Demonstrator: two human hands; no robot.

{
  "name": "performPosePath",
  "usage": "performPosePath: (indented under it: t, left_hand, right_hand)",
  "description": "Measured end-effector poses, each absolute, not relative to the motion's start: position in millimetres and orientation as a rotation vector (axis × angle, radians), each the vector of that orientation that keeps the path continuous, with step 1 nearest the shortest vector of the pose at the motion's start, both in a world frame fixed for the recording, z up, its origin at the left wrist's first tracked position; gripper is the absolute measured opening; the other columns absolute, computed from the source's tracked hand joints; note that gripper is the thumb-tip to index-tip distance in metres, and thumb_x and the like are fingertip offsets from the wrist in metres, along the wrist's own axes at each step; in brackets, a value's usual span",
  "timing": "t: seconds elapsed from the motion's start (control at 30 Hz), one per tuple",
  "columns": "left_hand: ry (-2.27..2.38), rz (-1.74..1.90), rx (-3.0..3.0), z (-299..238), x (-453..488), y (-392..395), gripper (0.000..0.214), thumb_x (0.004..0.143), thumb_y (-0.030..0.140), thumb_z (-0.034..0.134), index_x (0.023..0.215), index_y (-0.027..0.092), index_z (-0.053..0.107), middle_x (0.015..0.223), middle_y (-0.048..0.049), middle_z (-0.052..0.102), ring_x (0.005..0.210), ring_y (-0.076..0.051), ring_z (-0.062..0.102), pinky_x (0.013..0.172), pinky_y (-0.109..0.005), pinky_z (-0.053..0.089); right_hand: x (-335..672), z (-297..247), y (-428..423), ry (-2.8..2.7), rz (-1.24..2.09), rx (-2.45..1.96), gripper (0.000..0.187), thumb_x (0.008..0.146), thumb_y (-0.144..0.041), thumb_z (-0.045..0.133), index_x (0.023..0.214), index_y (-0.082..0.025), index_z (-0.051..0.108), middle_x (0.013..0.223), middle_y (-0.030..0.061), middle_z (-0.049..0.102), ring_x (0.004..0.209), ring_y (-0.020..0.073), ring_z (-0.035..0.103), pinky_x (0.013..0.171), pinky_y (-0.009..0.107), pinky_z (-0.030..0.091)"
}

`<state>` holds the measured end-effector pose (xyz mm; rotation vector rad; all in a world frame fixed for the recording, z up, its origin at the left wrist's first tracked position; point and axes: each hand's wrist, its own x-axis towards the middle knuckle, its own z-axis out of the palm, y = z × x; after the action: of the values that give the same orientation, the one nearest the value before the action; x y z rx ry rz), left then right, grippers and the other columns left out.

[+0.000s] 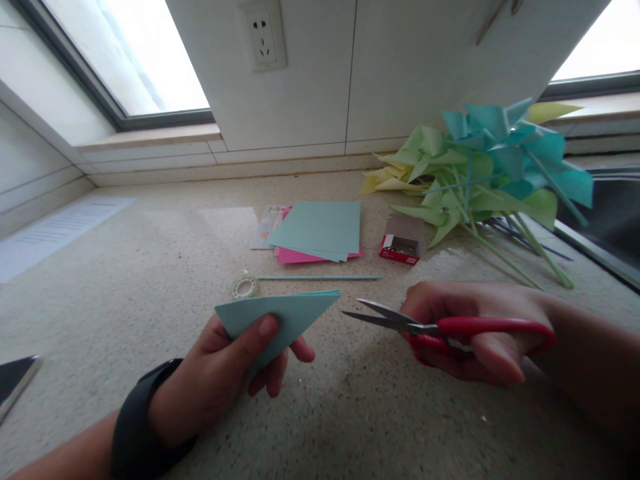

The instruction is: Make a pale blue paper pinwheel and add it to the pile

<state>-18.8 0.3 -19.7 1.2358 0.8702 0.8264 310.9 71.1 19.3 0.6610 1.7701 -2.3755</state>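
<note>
The left hand point(213, 377) I saw was partly closed, thumb clamping a folded pale-blue paper point(290, 317) against the fingers behind, its point aimed at the other hand. Just beyond that left hand lay a tape roll point(255, 287); farther ahead and rightward, a thin stick point(320, 277) and a stack of paper squares point(320, 230). The right hand point(475, 299) curled round red-handled scissors point(425, 329), blades parted just short of the paper's tip. Beyond it lay a small box point(404, 233) and, farther right, pinwheels point(543, 160).
</note>
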Motion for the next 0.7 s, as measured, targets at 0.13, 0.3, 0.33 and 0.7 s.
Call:
performPosePath:
  t: [0.13, 0.3, 0.33, 0.7]
  left_hand:
    - [0.897, 0.794, 1.265, -21.6, -21.8, -0.1, 0.044, 0.101, 0.051, 0.048, 0.094, 0.018, 0.077, 0.072, -0.0052, 0.071, 0.053, -0.010, 0.052, 0.049, -0.020, 0.039]
    - [0.832, 0.821, 1.242, -16.8, -16.0, 0.6, 0.038, 0.099, 0.048, 0.054, 0.092, 0.019, 0.077, 0.088, -0.0067, 0.076, 0.054, -0.008, 0.054, 0.048, -0.018, 0.040]
    - [0.824, 0.827, 1.234, -15.8, -14.8, 0.3, 0.037, 0.099, 0.048, 0.055, 0.092, 0.020, 0.078, 0.089, -0.0065, 0.076, 0.054, -0.008, 0.054, 0.047, -0.018, 0.040]
    - [0.816, 0.790, 1.359, -7.9, -18.6, 0.3, 0.030, 0.099, 0.040, 0.056, 0.120, 0.025, 0.072, 0.089, -0.0067, 0.078, 0.054, -0.009, 0.053, 0.048, -0.017, 0.043]
  right_hand:
    - [308.6, 13.2, 71.4, 1.786, -2.395, 0.643, 0.065, 0.065, -0.076, 0.076, 0.075, -0.014, 0.056, 0.056, -0.0051, 0.055, 0.044, 0.0060, 0.048, 0.041, 0.016, 0.037]
    - [306.3, 12.7, 71.4, 1.810, -2.443, 0.571, 0.064, 0.065, -0.075, 0.077, 0.074, -0.015, 0.056, 0.053, -0.0054, 0.054, 0.040, 0.0062, 0.046, 0.037, 0.016, 0.035]
    - [306.7, 14.8, 71.2, 1.810, -2.418, 0.624, 0.065, 0.065, -0.075, 0.075, 0.075, -0.015, 0.056, 0.055, -0.0051, 0.054, 0.042, 0.0063, 0.047, 0.039, 0.016, 0.035]
    - [307.8, 17.0, 72.2, 1.761, -2.349, 0.571, 0.066, 0.061, -0.077, 0.076, 0.073, -0.017, 0.052, 0.056, -0.0062, 0.052, 0.043, 0.0077, 0.045, 0.039, 0.018, 0.034]
